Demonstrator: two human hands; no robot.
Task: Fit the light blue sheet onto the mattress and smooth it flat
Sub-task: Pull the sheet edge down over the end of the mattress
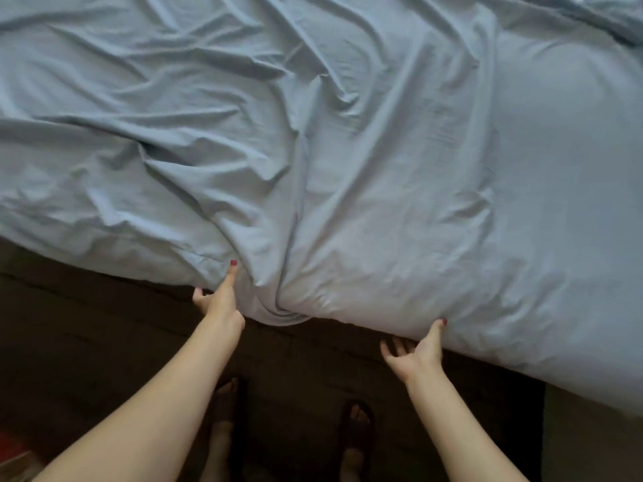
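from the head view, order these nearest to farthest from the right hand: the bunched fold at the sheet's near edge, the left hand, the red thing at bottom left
From the right hand, which touches the light blue sheet at its near edge:
1. Bunched fold, at the edge between the two hands.
2. Left hand, just beyond the fold, at the sheet's edge.
3. Red thing, at the bottom left corner, on the floor.
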